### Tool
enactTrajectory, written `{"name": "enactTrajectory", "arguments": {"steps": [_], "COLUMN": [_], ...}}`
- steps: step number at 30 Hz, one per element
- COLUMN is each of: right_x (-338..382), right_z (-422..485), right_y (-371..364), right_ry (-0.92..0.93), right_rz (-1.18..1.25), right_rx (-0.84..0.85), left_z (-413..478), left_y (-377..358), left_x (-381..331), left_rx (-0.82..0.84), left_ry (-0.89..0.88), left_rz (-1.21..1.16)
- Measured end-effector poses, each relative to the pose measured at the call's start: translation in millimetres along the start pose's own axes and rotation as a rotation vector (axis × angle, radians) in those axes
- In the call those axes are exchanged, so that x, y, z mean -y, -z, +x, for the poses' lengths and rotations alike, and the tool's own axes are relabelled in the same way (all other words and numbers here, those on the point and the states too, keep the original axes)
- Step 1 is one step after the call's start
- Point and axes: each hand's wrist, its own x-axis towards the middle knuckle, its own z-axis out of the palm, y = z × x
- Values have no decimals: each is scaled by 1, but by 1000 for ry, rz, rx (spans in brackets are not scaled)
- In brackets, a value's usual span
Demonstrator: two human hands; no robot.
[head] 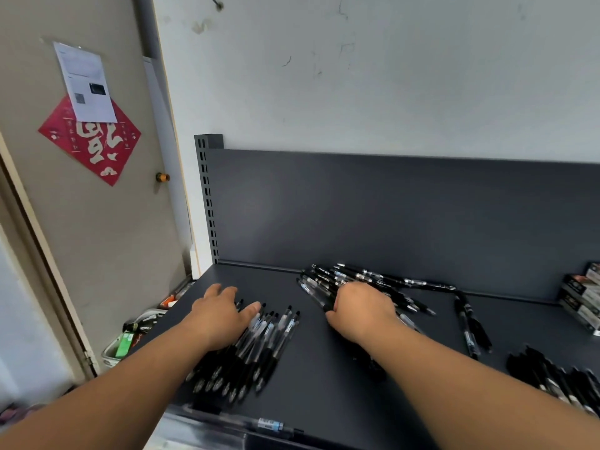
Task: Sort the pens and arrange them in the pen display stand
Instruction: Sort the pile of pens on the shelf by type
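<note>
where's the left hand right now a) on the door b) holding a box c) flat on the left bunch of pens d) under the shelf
c: the left hand lies with fingers spread on the pens at the left of the shelf.

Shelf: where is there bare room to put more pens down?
Bare: the back-left corner of the shelf, behind the left bundle; the strip between that bundle and the back pile; the patch between the pen pair and the boxes. Crowded: the front-right pile.
</note>
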Motion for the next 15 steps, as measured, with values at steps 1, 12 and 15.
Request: {"name": "enactTrajectory", "arguments": {"steps": [1,12,15], "right_x": [0,-2,-9], "right_z": [0,-10,-11], "right_y": [1,7,12], "right_ry": [-9,-189,-116], "right_rz": [3,957,938], "right_rx": [1,52,100], "left_z": [0,0,8], "left_y": [1,-10,-15], "left_x": [-2,-99,-114], "left_rx": [-33,-17,44], "left_ry": [-3,-102,-43], "left_rz": [9,-708,-978]}}
